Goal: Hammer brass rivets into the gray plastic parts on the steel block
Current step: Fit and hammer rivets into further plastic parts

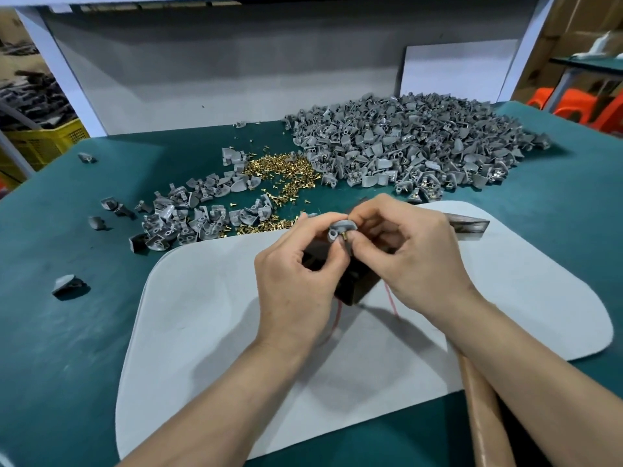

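In the head view, the left hand (296, 264) pinches a gray plastic part (338, 228) just above the dark steel block (350, 286), mid-mat (219, 325). The right hand (414, 254) pinches a brass rivet (346, 234) at the part's hole. Both pieces look light, stiff and small, so they slip easily; the part is best gripped by its curved edges. The hammer (470, 225) lies under the right forearm. Heaped parts (404, 146) fill the tabletop's (67, 332) far right, and loose rivets (283, 173) crowd the mat's far edge.
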A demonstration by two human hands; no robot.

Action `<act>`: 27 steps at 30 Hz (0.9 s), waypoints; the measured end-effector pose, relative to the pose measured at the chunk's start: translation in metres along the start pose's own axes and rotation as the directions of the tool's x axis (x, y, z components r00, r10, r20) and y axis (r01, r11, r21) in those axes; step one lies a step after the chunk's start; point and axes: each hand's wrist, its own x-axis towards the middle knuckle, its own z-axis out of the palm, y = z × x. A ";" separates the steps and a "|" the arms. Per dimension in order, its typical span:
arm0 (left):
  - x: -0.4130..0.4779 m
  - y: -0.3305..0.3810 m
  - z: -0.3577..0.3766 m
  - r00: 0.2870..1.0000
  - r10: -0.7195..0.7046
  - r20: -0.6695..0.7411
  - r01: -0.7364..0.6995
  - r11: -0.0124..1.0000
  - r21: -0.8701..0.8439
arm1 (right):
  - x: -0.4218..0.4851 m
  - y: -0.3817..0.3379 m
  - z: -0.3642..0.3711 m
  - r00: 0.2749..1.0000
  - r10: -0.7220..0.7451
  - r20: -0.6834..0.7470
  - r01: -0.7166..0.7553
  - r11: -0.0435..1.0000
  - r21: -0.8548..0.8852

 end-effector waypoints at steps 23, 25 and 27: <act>0.003 -0.008 0.000 0.974 -0.199 0.103 0.197 0.980 0.032 | 0.021 0.048 -0.060 0.679 0.703 -0.213 -0.593 0.353 -0.724; 0.004 -0.009 0.001 0.969 -0.220 0.109 0.217 0.975 0.035 | 0.021 0.051 -0.062 0.665 0.714 -0.218 -0.620 0.366 -0.694; 0.005 -0.012 0.001 0.956 -0.266 0.127 0.265 0.964 0.028 | 0.021 0.052 -0.064 0.658 0.722 -0.213 -0.642 0.389 -0.661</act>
